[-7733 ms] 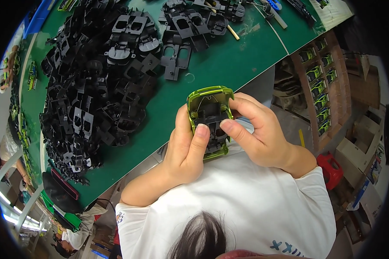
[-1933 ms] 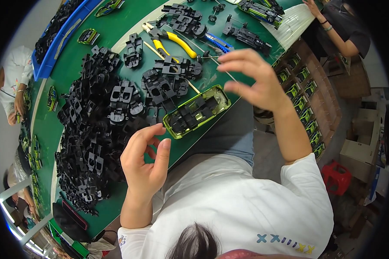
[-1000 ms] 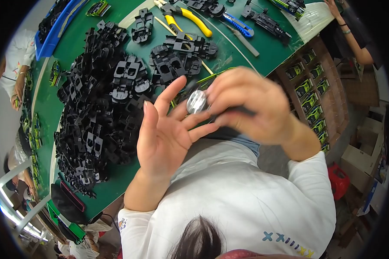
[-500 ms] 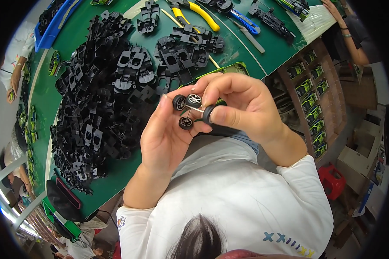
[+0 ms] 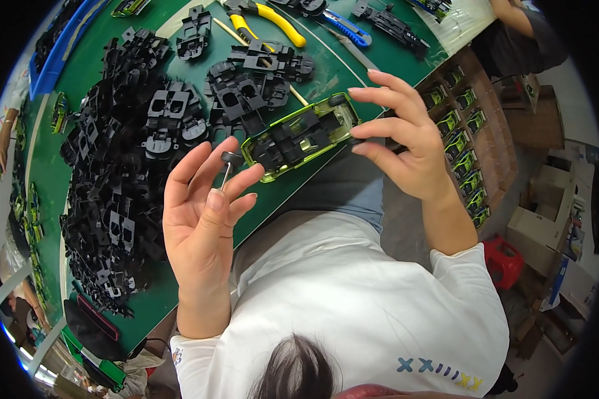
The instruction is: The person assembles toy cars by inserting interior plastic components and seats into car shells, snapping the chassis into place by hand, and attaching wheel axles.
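A green toy car body (image 5: pixel 268 175) lies upside down at the table edge, its hollow underside up with black parts inside. My left hand (image 5: pixel 203 199) pinches a thin metal axle (image 5: pixel 227 174) with a small black wheel at its upper end, just left of the car. At the car's right end, my right hand (image 5: pixel 402 133) has thumb and index finger closed on a dark wheel (image 5: pixel 357 141), mostly hidden by the fingertips. Its other fingers reach towards a second black wheel (image 5: pixel 337 100) at the body's far corner.
A big heap of black plastic chassis parts (image 5: pixel 106 166) fills the table's left side. Behind the car are more chassis (image 5: pixel 239 93), yellow-handled pliers (image 5: pixel 279 25), a thin stick (image 5: pixel 299 95) and a blue cutter (image 5: pixel 348 28). A tray of green cars (image 5: pixel 456 143) stands right.
My hands, which were together around several wheels on axles, have moved apart. One axle is now in my left hand, and my right hand has gone to the car body's right end.
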`<control>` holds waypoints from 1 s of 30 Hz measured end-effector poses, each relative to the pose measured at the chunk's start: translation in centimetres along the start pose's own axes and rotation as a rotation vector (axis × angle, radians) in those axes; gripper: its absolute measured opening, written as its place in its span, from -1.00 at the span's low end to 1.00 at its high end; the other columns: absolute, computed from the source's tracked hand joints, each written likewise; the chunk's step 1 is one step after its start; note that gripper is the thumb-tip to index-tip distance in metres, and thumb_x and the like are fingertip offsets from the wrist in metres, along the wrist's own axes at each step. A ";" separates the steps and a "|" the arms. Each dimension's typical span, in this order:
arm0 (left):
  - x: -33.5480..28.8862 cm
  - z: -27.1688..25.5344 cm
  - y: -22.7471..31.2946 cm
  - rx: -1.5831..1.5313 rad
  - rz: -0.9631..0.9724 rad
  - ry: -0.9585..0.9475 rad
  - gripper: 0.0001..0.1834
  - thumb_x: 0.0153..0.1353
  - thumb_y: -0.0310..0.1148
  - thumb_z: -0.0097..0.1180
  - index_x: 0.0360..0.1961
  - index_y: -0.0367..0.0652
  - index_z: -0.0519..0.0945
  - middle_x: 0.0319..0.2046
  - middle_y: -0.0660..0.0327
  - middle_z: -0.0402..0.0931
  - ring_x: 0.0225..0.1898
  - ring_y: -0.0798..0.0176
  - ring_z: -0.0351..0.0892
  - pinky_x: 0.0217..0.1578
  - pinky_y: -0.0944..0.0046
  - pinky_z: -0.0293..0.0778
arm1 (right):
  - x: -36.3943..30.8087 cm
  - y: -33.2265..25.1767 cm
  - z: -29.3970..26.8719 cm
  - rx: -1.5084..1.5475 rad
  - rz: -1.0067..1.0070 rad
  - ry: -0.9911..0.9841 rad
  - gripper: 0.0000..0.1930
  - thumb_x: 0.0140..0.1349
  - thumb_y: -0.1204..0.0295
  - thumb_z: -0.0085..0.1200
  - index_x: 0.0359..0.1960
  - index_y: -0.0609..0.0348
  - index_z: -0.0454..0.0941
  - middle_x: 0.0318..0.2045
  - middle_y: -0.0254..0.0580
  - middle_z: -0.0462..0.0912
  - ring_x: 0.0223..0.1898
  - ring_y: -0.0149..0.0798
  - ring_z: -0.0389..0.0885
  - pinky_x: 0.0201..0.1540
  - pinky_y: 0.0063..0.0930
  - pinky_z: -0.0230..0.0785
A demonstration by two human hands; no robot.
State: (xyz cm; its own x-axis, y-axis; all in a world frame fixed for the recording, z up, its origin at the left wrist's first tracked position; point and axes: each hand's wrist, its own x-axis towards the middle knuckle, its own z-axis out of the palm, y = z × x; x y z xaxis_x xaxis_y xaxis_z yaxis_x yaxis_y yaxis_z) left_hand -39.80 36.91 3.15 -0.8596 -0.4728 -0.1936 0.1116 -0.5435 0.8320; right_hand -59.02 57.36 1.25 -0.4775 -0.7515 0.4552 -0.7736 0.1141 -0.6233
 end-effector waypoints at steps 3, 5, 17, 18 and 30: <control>0.2 0.3 -0.3 0.050 -0.003 -0.005 -0.50 0.32 -0.52 0.10 0.25 -0.39 0.29 0.24 -0.20 0.31 0.07 -0.08 0.60 -0.04 0.27 0.66 | -0.1 0.4 0.7 0.021 0.000 -0.023 -0.78 -0.10 0.54 0.40 -0.37 0.11 0.66 0.06 -0.22 0.63 0.31 0.03 0.36 0.28 -0.13 0.25; 0.1 0.6 -0.5 0.161 0.030 -0.008 -0.48 0.29 -0.54 0.14 0.25 -0.39 0.30 0.23 -0.20 0.31 0.06 -0.08 0.61 -0.05 0.27 0.66 | 0.0 0.8 0.9 0.042 -0.001 -0.031 -0.79 -0.09 0.54 0.40 -0.39 0.12 0.66 0.08 -0.23 0.63 0.33 0.03 0.34 0.29 -0.12 0.22; 1.7 0.5 -2.3 1.396 0.839 0.000 -0.07 -0.35 -0.06 0.60 0.10 -0.25 0.52 -0.06 0.12 0.51 -0.08 0.12 0.51 -0.10 0.18 0.50 | 1.0 1.1 -0.3 0.084 0.006 -0.129 -0.69 -0.12 0.49 0.43 -0.28 0.10 0.64 0.07 -0.21 0.62 0.33 0.00 0.35 0.30 -0.13 0.23; 2.3 0.7 -2.4 1.434 0.878 -0.032 -0.07 -0.34 -0.03 0.59 0.10 -0.25 0.52 -0.07 0.11 0.52 -0.07 0.08 0.51 -0.08 0.15 0.49 | 0.9 1.1 -0.6 0.085 0.031 -0.103 -0.66 -0.14 0.48 0.44 -0.25 0.10 0.64 0.07 -0.19 0.62 0.32 0.01 0.36 0.29 -0.14 0.24; 4.7 1.4 -3.9 1.446 0.804 -0.145 -0.12 -0.24 -0.04 0.48 0.16 -0.19 0.49 -0.04 0.18 0.54 0.06 0.03 0.44 0.11 0.05 0.25 | 0.0 1.6 0.2 0.143 0.105 0.016 -0.74 -0.07 0.48 0.41 -0.30 0.13 0.65 0.02 -0.17 0.63 0.21 -0.02 0.48 0.25 -0.15 0.29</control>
State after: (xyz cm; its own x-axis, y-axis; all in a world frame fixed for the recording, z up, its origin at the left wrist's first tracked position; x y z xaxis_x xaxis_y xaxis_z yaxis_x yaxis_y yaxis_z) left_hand -44.95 37.81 -0.25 -0.8607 -0.1866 0.4738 0.0671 0.8808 0.4687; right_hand -60.16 57.43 0.12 -0.5596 -0.7302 0.3920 -0.6526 0.0966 -0.7515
